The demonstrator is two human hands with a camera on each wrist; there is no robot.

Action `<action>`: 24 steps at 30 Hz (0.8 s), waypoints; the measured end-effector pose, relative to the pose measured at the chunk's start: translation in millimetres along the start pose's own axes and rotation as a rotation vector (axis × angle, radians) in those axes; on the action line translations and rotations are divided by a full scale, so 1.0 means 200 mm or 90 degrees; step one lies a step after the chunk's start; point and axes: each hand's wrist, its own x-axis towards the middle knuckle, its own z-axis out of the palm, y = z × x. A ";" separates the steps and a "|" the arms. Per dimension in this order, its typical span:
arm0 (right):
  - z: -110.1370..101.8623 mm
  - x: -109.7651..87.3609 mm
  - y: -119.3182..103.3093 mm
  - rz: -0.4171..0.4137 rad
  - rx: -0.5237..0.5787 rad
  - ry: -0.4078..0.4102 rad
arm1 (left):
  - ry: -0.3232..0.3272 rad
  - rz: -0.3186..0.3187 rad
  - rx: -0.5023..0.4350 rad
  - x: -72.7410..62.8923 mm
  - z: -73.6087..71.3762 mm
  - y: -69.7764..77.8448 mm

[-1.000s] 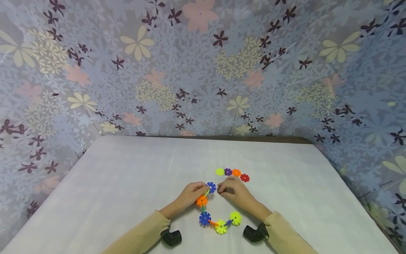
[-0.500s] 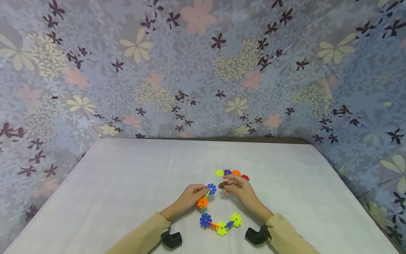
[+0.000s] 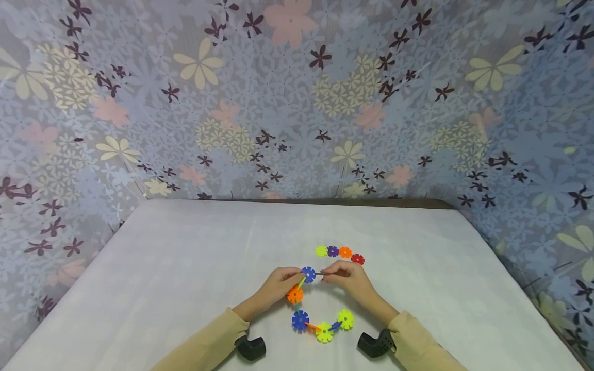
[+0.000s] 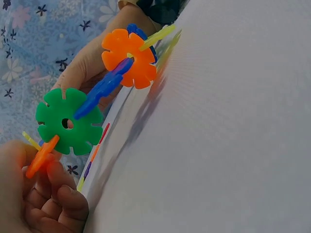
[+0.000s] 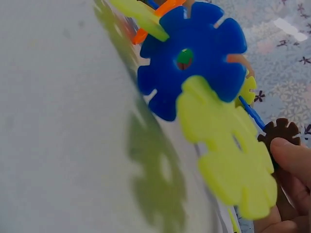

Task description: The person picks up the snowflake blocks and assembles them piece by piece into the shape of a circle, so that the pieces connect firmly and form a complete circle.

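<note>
A chain of notched, flower-shaped interlocking discs (image 3: 300, 320) curves across the table in blue, orange, yellow and green. My left hand (image 3: 280, 283) pinches it near the upper end, by an orange disc (image 4: 43, 156) beside the green disc (image 4: 69, 121). The end blue disc (image 3: 308, 274) stands just past its fingertips. My right hand (image 3: 348, 277) pinches a brown disc (image 5: 279, 133), seen edge-on in the head view. Its edge meets the end blue disc; whether the slots are engaged I cannot tell. A yellow disc (image 3: 345, 319) forms the chain's other end.
Beyond the right hand lie a yellow-green disc (image 3: 322, 251), a purple disc (image 3: 332, 251), an orange disc (image 3: 345, 252) and a red disc (image 3: 357, 259) in a row on the white tabletop (image 3: 185, 247). A floral cloth (image 3: 297, 103) hangs behind.
The right hand has turned the brown disc from face-on to edge-on and moved it left against the end blue disc. The left hand keeps its pinch with little movement.
</note>
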 end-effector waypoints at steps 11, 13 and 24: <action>0.01 0.00 -0.01 0.001 0.002 -0.021 | -0.022 0.003 0.008 0.00 -0.01 0.00; 0.01 -0.01 -0.01 0.003 0.004 -0.020 | -0.035 0.006 0.014 0.00 -0.01 0.00; 0.01 -0.01 0.00 -0.022 -0.015 -0.033 | -0.071 0.035 0.042 0.00 -0.02 0.00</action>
